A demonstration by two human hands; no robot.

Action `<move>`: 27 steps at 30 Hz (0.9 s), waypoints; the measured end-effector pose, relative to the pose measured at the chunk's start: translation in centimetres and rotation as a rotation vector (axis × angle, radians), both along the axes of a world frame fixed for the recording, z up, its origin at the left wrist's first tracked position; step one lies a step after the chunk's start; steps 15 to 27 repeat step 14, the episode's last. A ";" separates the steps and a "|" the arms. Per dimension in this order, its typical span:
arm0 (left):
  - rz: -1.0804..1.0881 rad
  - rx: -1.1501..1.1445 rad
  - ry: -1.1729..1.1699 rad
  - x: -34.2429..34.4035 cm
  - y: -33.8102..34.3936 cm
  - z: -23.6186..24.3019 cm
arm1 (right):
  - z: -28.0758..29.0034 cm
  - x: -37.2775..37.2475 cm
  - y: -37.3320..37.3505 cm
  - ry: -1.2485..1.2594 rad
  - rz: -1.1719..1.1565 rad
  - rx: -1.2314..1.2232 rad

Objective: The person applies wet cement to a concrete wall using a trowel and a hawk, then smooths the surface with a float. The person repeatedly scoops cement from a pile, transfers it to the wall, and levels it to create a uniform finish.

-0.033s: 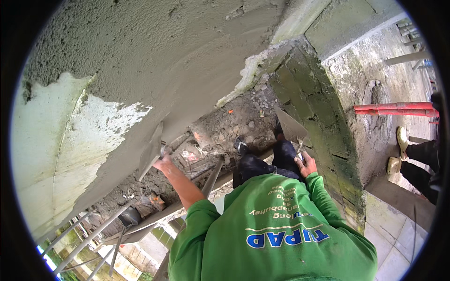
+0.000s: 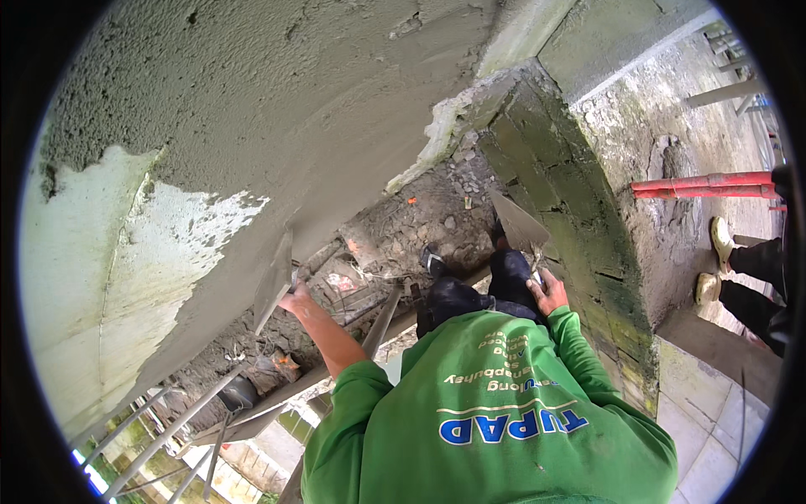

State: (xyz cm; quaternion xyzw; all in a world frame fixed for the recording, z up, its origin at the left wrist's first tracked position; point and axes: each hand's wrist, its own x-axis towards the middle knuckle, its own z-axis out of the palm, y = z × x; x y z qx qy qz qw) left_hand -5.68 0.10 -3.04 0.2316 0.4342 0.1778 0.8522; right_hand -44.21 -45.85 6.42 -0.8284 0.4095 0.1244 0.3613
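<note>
My left hand (image 2: 295,299) is closed round the handle of a flat plastering float (image 2: 274,284). The float's long blade stands on edge by the lower part of a wall coated in grey plaster (image 2: 294,126); whether it touches the coat I cannot tell. Further left, a pale uncoated patch (image 2: 126,252) with a ragged edge shows on the same wall. In my right hand (image 2: 548,293) is the handle of a pointed trowel (image 2: 518,223). Its broad grey blade points up and away, beside a mossy block wall (image 2: 579,218), and bears no visible lump of mortar.
Rubble and soil (image 2: 445,210) lie between the two walls. Planks and a metal tube (image 2: 383,319) cross below me. A dark bucket (image 2: 238,392) sits near slanting bars (image 2: 180,420) at lower left. Red pipes (image 2: 705,190) and another person's pale clogs (image 2: 708,288) are at right.
The float in my left hand has shifted slightly right and down along the wall. My right hand and the trowel stay almost where they were.
</note>
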 end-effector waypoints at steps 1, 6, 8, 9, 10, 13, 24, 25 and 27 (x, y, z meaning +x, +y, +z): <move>0.045 -0.021 -0.011 -0.7 1.2 -2.0 | -0.2 -0.4 0.0 -0.054 -0.017 0.004; -0.346 -0.003 0.404 -8.8 -4.2 -12.9 | 0.3 -0.8 0.2 -0.127 -0.165 0.016; -0.549 -0.102 0.540 -10.4 -10.8 -14.3 | 0.4 -0.7 -0.5 -0.126 -0.235 -0.006; -0.654 -0.150 0.564 -10.8 -13.4 -15.3 | 0.2 -1.1 -0.4 -0.164 -0.252 -0.029; -0.783 -0.196 0.557 -10.8 -17.1 -15.7 | -0.2 -2.2 -0.3 -0.195 -0.292 -0.072; -1.057 -0.227 0.398 -12.8 -31.9 -6.0 | -0.2 -5.7 0.4 -0.206 -0.471 -0.195; -1.413 0.023 0.066 -13.2 -33.9 -5.0 | 0.4 -6.2 0.6 -0.250 -0.539 -0.199; -1.413 0.023 0.066 -13.2 -33.9 -5.0 | 0.4 -6.2 0.6 -0.250 -0.539 -0.199; -1.413 0.023 0.066 -13.2 -33.9 -5.0 | 0.4 -6.2 0.6 -0.250 -0.539 -0.199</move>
